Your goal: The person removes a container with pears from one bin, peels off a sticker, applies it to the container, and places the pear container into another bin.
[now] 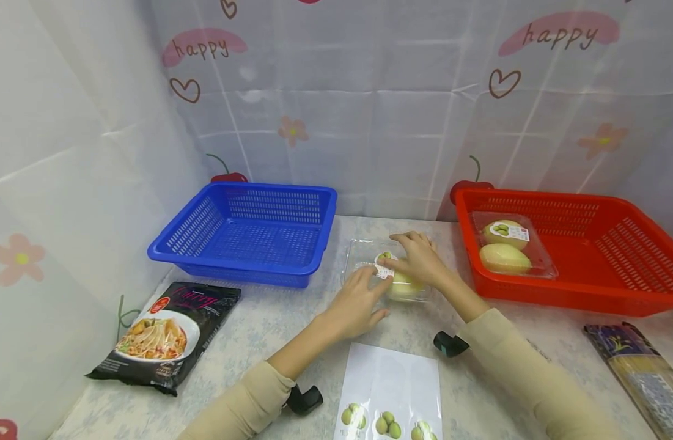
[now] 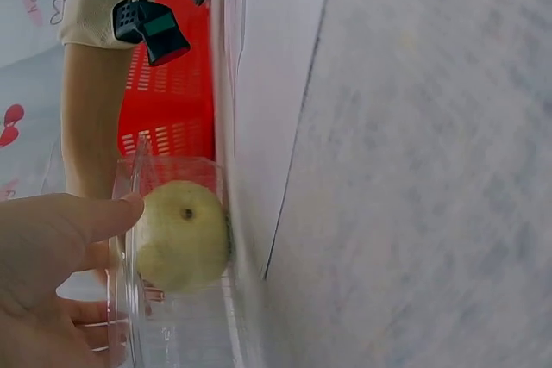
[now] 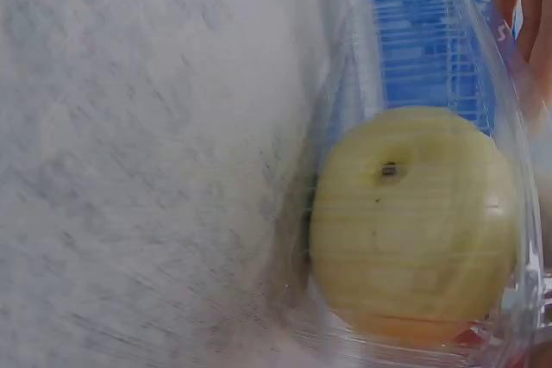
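A clear plastic clamshell box (image 1: 359,252) stands on the table between the two baskets, with pale yellow-green fruit (image 1: 403,286) like small melons inside. A white label (image 1: 384,269) with a fruit picture lies on its lid. My left hand (image 1: 354,308) rests its fingertips on the lid at the near left, beside the label. In the left wrist view its thumb (image 2: 116,215) lies along the lid's edge. From the far right, my right hand (image 1: 421,260) reaches over the lid, fingers touching it by the label. Up close, one fruit (image 3: 414,226) shows its stem pit through the plastic.
A sheet of fruit-picture labels (image 1: 391,382) lies in front of the box. The blue basket (image 1: 242,272) stands at the left, the red basket (image 1: 567,296) at the right holding another labelled fruit box (image 1: 542,260). A black noodle packet (image 1: 171,336) and another packet (image 1: 644,373) lie at the sides.
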Available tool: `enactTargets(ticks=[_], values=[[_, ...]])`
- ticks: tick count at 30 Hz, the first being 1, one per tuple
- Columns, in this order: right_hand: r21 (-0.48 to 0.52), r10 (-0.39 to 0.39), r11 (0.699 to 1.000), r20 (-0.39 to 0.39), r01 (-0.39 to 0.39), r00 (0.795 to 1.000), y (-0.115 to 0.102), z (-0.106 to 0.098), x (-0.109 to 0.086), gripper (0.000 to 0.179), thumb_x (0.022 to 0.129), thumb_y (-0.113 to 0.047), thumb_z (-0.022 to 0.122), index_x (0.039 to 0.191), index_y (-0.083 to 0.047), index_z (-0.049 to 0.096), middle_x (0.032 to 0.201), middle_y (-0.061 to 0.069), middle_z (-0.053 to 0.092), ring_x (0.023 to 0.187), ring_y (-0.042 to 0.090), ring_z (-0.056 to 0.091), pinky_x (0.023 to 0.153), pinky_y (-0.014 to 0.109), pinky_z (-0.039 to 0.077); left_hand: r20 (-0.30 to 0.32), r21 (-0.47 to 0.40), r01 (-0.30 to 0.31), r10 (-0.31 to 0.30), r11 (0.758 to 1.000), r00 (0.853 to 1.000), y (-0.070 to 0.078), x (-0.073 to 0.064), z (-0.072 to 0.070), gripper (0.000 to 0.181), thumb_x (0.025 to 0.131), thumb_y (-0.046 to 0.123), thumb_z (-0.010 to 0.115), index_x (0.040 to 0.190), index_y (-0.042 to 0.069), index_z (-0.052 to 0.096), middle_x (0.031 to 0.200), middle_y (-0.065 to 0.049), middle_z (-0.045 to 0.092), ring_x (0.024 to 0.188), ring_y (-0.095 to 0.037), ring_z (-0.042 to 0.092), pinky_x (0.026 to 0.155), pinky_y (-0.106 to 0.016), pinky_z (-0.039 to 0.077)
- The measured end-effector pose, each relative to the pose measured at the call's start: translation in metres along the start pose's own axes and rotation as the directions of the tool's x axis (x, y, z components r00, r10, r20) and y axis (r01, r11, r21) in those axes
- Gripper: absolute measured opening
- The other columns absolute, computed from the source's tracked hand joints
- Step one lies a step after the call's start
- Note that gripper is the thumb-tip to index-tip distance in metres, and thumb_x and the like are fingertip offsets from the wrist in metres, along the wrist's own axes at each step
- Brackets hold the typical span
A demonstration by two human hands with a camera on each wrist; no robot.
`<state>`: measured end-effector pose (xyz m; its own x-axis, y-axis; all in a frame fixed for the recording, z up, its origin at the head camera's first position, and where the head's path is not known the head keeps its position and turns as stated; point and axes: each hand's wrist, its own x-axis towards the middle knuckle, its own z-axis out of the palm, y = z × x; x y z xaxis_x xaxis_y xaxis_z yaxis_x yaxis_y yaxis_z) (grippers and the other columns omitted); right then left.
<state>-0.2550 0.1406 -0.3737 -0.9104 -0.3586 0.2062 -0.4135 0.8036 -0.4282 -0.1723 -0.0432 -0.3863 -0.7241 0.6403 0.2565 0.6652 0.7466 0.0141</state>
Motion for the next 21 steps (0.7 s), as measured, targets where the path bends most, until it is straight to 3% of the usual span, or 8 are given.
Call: enactTargets(ticks=[4,9,21], values=[[-0.022,0.077,0.997,0.047,-0.076,0.996,0.001,-0.002,0.006,0.074,0.082,-0.053,0.065,0.131,0.0,0.052,0.133,0.026,0.047,0.121,0.046,0.038,0.097,0.071,0.018,-0.008,0.028,0.0,0.0,1.0,1.0,0.001,-0.001,0.0,0.06,0.088,0.039,0.064,0.139,0.013,0.047,0.132,-0.016,0.043,0.126,-0.028,0.04,0.112,-0.038,0.027],[-0.029,0.13,0.991,0.016,-0.129,0.991,0.004,-0.001,0.017,0.062,0.083,-0.052,0.064,0.119,-0.002,0.061,0.117,0.021,0.061,0.109,0.043,0.052,0.091,0.066,0.027,-0.017,0.032,0.001,-0.001,0.999,1.0,0.002,-0.001,-0.001,0.058,0.087,0.039,0.065,0.138,0.015,0.049,0.128,-0.016,0.045,0.124,-0.029,0.042,0.111,-0.037,0.028],[0.042,0.165,0.986,-0.039,-0.163,0.986,0.006,0.0,0.021,0.046,0.087,-0.04,0.065,0.111,-0.001,0.064,0.107,0.02,0.065,0.102,0.04,0.057,0.089,0.06,0.031,-0.018,0.081,0.007,-0.006,0.997,1.0,0.004,-0.001,-0.001,0.06,0.086,0.042,0.065,0.138,0.015,0.05,0.121,-0.017,0.045,0.119,-0.029,0.046,0.11,-0.038,0.03]])
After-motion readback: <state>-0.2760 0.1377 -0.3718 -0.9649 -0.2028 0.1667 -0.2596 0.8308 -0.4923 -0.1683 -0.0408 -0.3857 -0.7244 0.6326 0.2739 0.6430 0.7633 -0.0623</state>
